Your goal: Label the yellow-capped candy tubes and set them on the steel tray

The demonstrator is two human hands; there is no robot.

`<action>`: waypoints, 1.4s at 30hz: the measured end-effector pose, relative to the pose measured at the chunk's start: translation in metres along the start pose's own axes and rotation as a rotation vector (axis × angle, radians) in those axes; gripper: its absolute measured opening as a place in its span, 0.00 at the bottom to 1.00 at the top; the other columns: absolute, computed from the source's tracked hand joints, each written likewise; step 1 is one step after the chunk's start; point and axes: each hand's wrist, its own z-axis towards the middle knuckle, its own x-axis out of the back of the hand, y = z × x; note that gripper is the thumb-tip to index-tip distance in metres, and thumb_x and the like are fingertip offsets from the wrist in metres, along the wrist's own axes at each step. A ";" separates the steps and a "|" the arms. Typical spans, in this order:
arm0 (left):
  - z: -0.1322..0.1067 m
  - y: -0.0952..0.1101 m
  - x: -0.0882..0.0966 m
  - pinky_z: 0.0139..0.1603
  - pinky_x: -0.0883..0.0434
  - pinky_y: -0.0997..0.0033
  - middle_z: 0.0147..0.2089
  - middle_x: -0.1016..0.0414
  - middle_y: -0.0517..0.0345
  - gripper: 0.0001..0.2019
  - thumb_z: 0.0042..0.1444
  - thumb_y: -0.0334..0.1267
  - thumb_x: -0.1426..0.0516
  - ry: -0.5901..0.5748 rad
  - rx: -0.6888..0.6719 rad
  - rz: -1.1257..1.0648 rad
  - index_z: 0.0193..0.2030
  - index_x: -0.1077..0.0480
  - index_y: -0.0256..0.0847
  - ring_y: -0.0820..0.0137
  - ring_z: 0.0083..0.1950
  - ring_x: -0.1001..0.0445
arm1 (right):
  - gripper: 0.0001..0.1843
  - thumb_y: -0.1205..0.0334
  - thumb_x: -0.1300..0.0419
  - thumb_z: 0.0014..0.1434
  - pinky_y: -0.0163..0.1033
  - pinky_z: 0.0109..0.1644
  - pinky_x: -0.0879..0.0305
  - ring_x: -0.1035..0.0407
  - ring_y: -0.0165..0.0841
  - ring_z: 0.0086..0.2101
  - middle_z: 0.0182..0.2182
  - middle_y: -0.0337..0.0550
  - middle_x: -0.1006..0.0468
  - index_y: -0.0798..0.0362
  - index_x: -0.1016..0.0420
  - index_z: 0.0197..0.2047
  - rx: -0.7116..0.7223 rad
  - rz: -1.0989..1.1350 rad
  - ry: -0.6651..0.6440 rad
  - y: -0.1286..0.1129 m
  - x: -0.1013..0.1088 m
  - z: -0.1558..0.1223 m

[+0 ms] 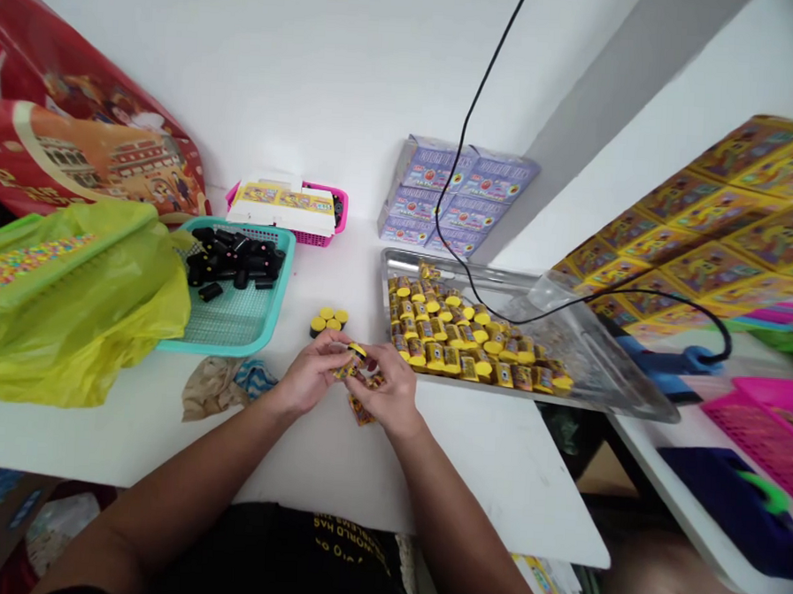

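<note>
My left hand and my right hand meet over the middle of the white table, fingers pinched together on a small yellow-capped tube with a printed label. A printed wrapper lies on the table under my right hand. Just beyond my fingers stand a few yellow-capped pieces. To the right, a metal tray holds several of the same wrapped yellow-capped tubes. A teal basket to the left holds several black tubes.
A yellow-green plastic bag and red printed bags fill the left. A pink basket with cartons and purple boxes sit by the wall. A black cable hangs across the tray. Yellow cartons are stacked at right. A crumpled cloth lies near my left wrist.
</note>
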 end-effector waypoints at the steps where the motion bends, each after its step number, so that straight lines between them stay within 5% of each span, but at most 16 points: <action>1: -0.001 0.000 0.000 0.34 0.33 0.74 0.33 0.25 0.58 0.14 0.44 0.34 0.34 -0.003 0.005 0.002 0.37 0.32 0.39 0.72 0.34 0.26 | 0.17 0.65 0.38 0.49 0.38 0.33 0.33 0.32 0.32 0.29 0.29 0.39 0.28 0.51 0.30 0.45 0.019 -0.011 0.005 0.000 0.000 -0.001; 11: 0.001 0.001 -0.003 0.35 0.29 0.67 0.33 0.26 0.55 0.16 0.44 0.41 0.32 0.042 0.058 0.090 0.34 0.31 0.35 0.67 0.35 0.25 | 0.18 0.62 0.37 0.52 0.43 0.39 0.30 0.30 0.38 0.36 0.36 0.47 0.27 0.52 0.32 0.47 0.059 -0.162 -0.027 0.006 -0.003 -0.003; 15: 0.004 0.002 0.000 0.33 0.29 0.69 0.31 0.27 0.56 0.17 0.41 0.41 0.31 0.077 0.069 0.071 0.30 0.32 0.35 0.69 0.33 0.26 | 0.20 0.56 0.35 0.53 0.41 0.37 0.30 0.29 0.37 0.37 0.38 0.46 0.26 0.51 0.30 0.48 -0.114 0.093 -0.101 0.007 -0.001 -0.002; 19: 0.004 0.002 0.003 0.33 0.29 0.68 0.30 0.29 0.57 0.16 0.41 0.42 0.31 0.050 0.102 0.049 0.29 0.31 0.35 0.71 0.31 0.29 | 0.10 0.56 0.40 0.60 0.37 0.35 0.32 0.29 0.32 0.34 0.34 0.41 0.23 0.49 0.25 0.42 -0.312 0.401 -0.079 0.009 0.000 0.001; 30: -0.001 -0.002 -0.004 0.32 0.28 0.65 0.30 0.25 0.53 0.19 0.41 0.46 0.31 0.006 0.229 0.031 0.30 0.33 0.35 0.67 0.28 0.25 | 0.09 0.56 0.34 0.53 0.35 0.30 0.35 0.33 0.28 0.25 0.27 0.36 0.26 0.50 0.26 0.33 -0.509 0.594 0.022 0.010 -0.003 -0.002; 42: 0.003 -0.001 0.000 0.31 0.31 0.68 0.28 0.29 0.59 0.19 0.39 0.45 0.30 0.092 0.166 -0.036 0.31 0.30 0.35 0.72 0.26 0.30 | 0.11 0.59 0.34 0.53 0.40 0.39 0.32 0.29 0.32 0.33 0.32 0.40 0.24 0.50 0.34 0.30 -0.229 0.309 -0.018 0.007 -0.003 -0.003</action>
